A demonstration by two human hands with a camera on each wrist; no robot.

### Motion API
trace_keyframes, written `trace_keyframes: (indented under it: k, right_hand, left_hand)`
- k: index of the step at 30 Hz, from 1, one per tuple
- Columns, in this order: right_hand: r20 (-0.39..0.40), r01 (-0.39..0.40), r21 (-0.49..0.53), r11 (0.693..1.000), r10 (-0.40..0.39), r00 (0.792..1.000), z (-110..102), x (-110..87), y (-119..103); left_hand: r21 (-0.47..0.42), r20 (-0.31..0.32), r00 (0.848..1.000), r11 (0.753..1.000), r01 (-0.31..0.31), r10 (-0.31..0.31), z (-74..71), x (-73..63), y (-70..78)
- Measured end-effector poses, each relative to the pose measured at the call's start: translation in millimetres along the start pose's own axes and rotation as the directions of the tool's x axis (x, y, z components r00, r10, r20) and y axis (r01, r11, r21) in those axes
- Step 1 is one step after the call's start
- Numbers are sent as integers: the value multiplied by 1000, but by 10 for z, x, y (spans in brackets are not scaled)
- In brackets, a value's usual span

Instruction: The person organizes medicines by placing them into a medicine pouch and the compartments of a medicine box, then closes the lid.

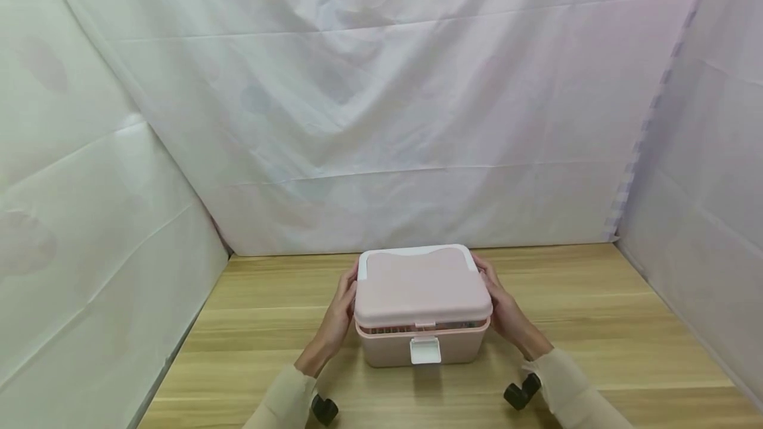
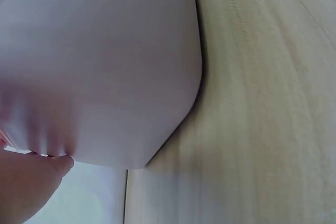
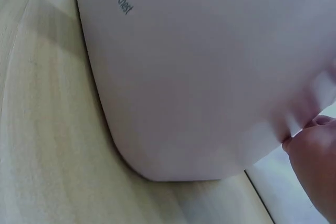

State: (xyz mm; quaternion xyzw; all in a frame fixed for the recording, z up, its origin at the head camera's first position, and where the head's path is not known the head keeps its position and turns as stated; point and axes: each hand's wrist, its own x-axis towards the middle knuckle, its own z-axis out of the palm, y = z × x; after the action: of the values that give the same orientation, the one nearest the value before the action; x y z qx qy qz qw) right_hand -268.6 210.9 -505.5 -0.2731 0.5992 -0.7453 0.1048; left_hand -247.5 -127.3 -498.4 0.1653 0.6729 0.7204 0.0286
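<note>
A pink medicine chest (image 1: 420, 293) with white trim stands on the table, its front latch (image 1: 425, 351) hanging outward. Its lid sits slightly raised at the front, and small packed contents show through the gap. My left hand (image 1: 338, 313) holds the chest's left side toward the back. On the opposite side, my right hand (image 1: 507, 310) grips it in the same way. In the left wrist view, fingers (image 2: 37, 182) meet the chest's far edge. The right wrist view shows "Medicine Chest" printed on the side wall (image 3: 199, 87), with fingers (image 3: 317, 161) at the edge.
The chest rests on a wood-grain table (image 1: 268, 303), near its back edge. A white cloth wall (image 1: 381, 118) rises behind the table, with further cloth on the left (image 1: 89, 217) and right (image 1: 703, 184).
</note>
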Motion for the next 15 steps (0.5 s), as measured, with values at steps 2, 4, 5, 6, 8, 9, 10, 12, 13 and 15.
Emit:
trace_keyframes:
  k: [2,4,5,6,8,9,10,12,13,15]
  right_hand:
    - [-6,-7,0,1000,7,1000,-12,-6,20]
    - [-12,-22,1,1000,22,1000,-24,-11,40]
    - [-14,-27,-3,1000,27,1000,-28,-13,48]
    - [-16,-34,-7,999,34,999,-33,-15,55]
    - [-19,-38,-14,999,38,999,-40,-15,63]
    - [-18,-42,-10,999,42,999,-41,-16,61]
    - [-21,-40,-16,999,39,999,-41,-17,56]
    - [-28,-31,-29,999,31,999,-48,-20,32]
    - [-27,-26,-40,999,25,999,-54,-22,12]
    - [-27,-9,-82,997,7,1000,-74,-27,-46]
  left_hand:
    - [1,6,1000,1000,8,-8,1,-12,-4]
    - [0,11,1000,1000,16,-16,5,-21,-5]
    - [3,7,1000,1000,24,-24,9,-23,-6]
    - [3,4,1000,1000,30,-30,13,-26,-2]
    - [3,-2,999,999,33,-33,18,-24,2]
    - [6,-7,999,999,34,-34,20,-23,10]
    - [9,-15,999,999,38,-38,24,-23,20]
    - [17,-30,999,999,41,-41,30,-20,48]
    - [27,-36,998,999,44,-43,35,-16,68]
    - [62,-45,998,998,34,-31,44,-8,114]
